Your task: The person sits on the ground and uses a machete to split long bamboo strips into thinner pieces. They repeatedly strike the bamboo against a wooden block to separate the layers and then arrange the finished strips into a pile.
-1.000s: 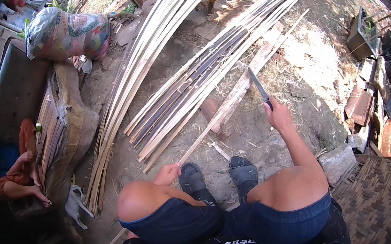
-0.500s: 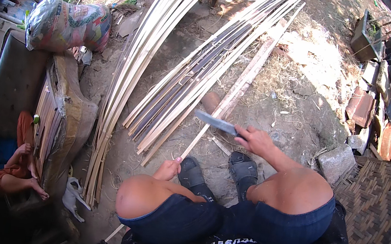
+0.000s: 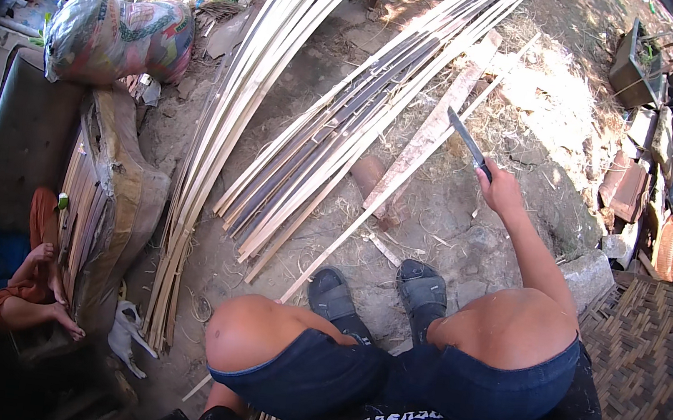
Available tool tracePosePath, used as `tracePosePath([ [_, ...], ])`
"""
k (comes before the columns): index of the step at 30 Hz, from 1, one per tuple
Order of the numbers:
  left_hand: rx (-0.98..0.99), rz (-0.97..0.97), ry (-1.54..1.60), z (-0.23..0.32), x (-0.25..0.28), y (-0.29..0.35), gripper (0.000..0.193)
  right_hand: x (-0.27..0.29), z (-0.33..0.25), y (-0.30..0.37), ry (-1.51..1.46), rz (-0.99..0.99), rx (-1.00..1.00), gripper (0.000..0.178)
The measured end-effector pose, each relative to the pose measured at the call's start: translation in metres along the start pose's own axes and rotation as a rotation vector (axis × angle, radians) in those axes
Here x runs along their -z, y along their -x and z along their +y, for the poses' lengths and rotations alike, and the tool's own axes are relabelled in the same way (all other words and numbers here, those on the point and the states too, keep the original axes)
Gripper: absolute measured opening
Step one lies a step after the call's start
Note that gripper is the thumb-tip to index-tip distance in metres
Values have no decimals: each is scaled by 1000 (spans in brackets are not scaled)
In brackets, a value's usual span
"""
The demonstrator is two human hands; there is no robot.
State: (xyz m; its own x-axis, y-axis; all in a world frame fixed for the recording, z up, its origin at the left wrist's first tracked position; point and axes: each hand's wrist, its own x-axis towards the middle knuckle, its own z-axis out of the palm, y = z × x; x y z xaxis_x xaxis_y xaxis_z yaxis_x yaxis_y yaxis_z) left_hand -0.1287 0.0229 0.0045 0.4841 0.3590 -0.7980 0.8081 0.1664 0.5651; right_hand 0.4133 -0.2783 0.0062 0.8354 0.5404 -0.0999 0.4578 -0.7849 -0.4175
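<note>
My right hand [image 3: 502, 192] is closed round the dark handle of a knife [image 3: 466, 136], held out to the right with its blade pointing up and to the left, next to a long pale wooden strip [image 3: 408, 171]. That strip slants from the far right down to my left knee, passing over a brown board [image 3: 440, 120] propped on a reddish-brown block [image 3: 369, 179]. My left hand is hidden behind the knee; only part of that forearm shows below it. A short end of a pale strip [image 3: 198, 387] sticks out past the knee's lower left side.
Long pale strips [image 3: 231, 113] lie bundled on the left, with mixed pale and dark strips [image 3: 337, 139] beside them. A cat [image 3: 125, 339] lies near a seated person [image 3: 34, 274]. A stuffed sack [image 3: 118, 40] rests on the left. Woven matting [image 3: 645, 365] and a stone block [image 3: 588, 279] are on the right.
My right hand and the knife have moved up and right, along the strip's far part. My left hand has drawn back behind the knee, and the strip has shifted slightly.
</note>
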Motion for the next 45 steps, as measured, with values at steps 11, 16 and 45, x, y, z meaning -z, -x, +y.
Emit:
tracePosePath([
  [11,-257,-38,257,151,-81,-105,32,-54,-51,50,-283,30,100,43],
  [16,-136,518,734,110,-26,-120,27,-54,-40,46,-255,50,164,41],
  [45,-24,-260,17,63,-1,-69,56,-31,-60,63,-166,-130,244,43],
])
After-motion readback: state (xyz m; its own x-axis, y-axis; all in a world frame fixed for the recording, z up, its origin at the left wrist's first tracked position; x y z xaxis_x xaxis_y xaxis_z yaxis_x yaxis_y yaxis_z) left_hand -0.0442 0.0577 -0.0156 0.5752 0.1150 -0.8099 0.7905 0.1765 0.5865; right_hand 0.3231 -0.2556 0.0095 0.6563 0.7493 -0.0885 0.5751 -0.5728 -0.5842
